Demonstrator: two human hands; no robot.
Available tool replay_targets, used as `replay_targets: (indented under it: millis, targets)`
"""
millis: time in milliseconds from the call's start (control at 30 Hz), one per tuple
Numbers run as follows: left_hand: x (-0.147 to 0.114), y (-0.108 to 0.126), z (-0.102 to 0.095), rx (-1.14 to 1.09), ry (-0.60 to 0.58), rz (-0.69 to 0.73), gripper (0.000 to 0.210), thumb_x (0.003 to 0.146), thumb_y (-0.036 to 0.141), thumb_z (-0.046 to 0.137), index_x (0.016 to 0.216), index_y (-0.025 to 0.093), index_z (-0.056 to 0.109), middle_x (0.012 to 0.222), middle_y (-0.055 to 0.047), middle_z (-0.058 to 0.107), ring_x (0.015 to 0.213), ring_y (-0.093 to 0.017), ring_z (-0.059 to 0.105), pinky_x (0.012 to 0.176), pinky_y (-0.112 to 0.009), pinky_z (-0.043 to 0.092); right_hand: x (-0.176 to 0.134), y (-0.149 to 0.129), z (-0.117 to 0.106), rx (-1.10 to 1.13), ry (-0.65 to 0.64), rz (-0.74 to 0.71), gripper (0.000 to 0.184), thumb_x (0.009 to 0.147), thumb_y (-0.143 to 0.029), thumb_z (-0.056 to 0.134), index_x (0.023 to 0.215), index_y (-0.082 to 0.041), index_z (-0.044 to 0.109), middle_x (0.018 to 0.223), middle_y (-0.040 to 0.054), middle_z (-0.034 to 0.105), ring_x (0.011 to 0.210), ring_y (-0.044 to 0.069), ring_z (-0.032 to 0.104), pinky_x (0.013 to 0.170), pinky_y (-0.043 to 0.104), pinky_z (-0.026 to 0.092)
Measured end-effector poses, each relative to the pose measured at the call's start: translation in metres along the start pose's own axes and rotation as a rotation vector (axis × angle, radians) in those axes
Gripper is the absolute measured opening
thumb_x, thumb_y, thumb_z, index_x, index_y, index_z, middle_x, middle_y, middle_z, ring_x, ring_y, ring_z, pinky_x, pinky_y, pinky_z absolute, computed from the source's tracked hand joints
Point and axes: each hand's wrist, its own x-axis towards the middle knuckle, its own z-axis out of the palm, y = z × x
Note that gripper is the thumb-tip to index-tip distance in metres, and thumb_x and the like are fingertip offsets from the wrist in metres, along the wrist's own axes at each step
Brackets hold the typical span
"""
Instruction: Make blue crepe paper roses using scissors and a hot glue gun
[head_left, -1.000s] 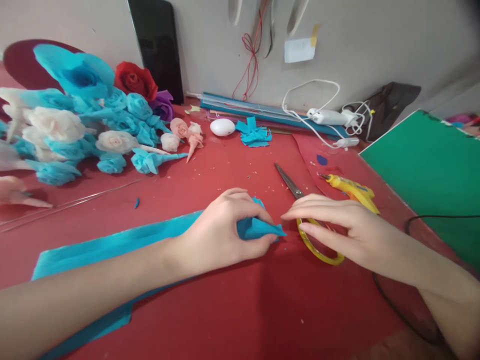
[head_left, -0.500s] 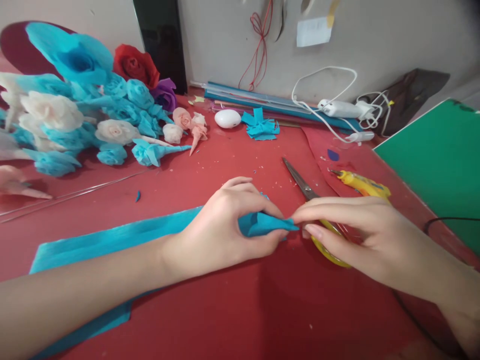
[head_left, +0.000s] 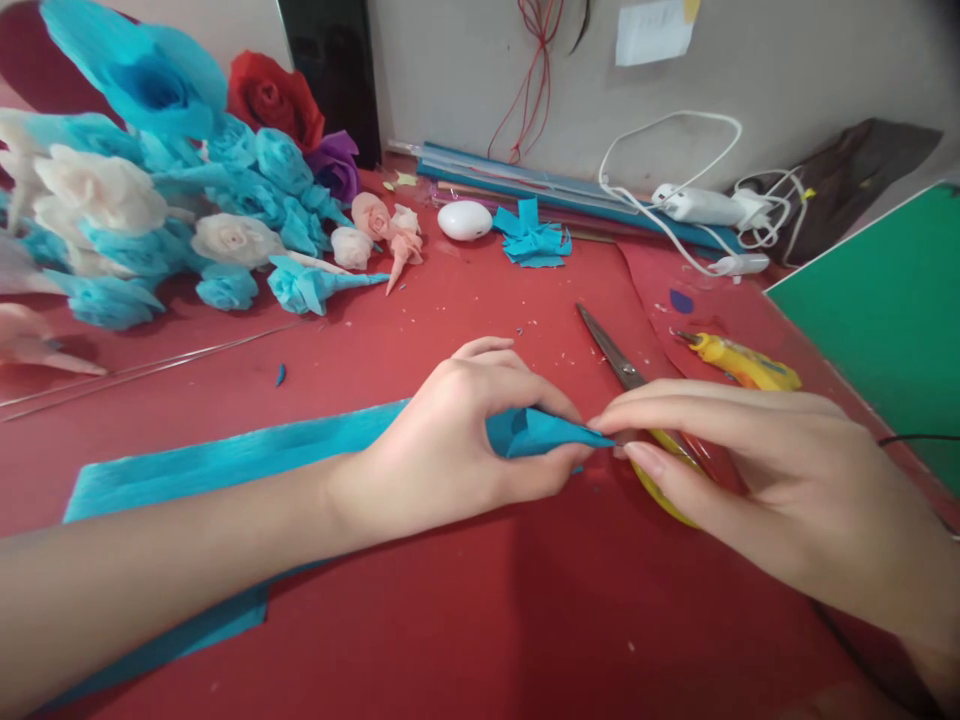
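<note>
Between the thumb and fingers of my left hand is a piece of blue crepe paper, gathered to a narrow point on the right. My right hand has its thumb and forefinger closed at that pointed tip; the exact contact is partly hidden. Scissors with yellow handles lie partly under my right hand, blades toward the back. A long blue crepe paper sheet stretches beneath my left forearm, which covers part of it.
Many paper flowers crowd the back left. Toward the back are a white egg-shaped object and blue paper strips. A yellow glue gun, a white power strip and a green board occupy the right. Thin wires lie at left.
The whole view has shifted slightly. My right fingers have slid a little outward along the paper's tip, which looks narrower and more pointed. My left hand keeps its hold.
</note>
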Motion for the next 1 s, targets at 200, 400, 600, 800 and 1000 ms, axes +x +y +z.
replay_targets:
  millis: [200,400,600,800,1000]
  targets:
    - [0.0,0.0,0.0,-0.009,0.016,-0.002,0.004,0.074,0.02,0.068,0.077,0.018,0.068,0.07,0.005,0.07,0.066,-0.01,0.06,0.103,-0.03,0.033,-0.002,-0.003,0.003,-0.119,0.04,-0.055,0.017,0.088,-0.013,0.049,0.098,-0.023,0.059,0.095,-0.0049,0.065,0.084,0.007,0.061,0.075,0.012,0.048]
    - [0.001,0.001,-0.002,-0.01,-0.006,-0.056,0.004,0.073,0.02,0.069,0.074,0.017,0.068,0.07,0.004,0.07,0.067,-0.011,0.061,0.103,-0.032,0.033,-0.006,-0.005,0.006,-0.305,0.109,-0.169,0.018,0.09,-0.009,0.047,0.098,-0.018,0.06,0.096,0.001,0.065,0.091,0.01,0.058,0.09,0.017,0.042]
    - [0.001,0.001,-0.002,-0.015,0.0,-0.033,0.008,0.073,0.02,0.068,0.076,0.012,0.069,0.068,0.003,0.069,0.064,-0.01,0.059,0.102,-0.031,0.034,-0.006,-0.001,0.009,-0.424,0.199,-0.313,0.015,0.087,-0.008,0.053,0.097,-0.013,0.063,0.094,0.0049,0.066,0.091,0.016,0.059,0.094,0.028,0.04]
    - [0.002,0.0,-0.001,-0.033,0.0,-0.035,0.011,0.073,0.02,0.069,0.075,0.01,0.07,0.067,0.001,0.069,0.064,-0.01,0.059,0.103,-0.032,0.031,-0.005,0.002,0.011,-0.339,0.211,-0.346,0.016,0.083,-0.004,0.056,0.095,-0.007,0.066,0.091,0.0086,0.066,0.089,0.019,0.059,0.091,0.033,0.043]
    - [0.002,0.001,-0.001,-0.036,0.007,-0.037,0.013,0.073,0.021,0.069,0.076,0.008,0.071,0.067,0.0,0.069,0.063,-0.011,0.057,0.1,-0.031,0.035,-0.005,0.001,0.007,-0.364,0.233,-0.315,0.015,0.084,-0.004,0.053,0.093,-0.008,0.065,0.089,0.0097,0.066,0.083,0.02,0.06,0.087,0.035,0.045]
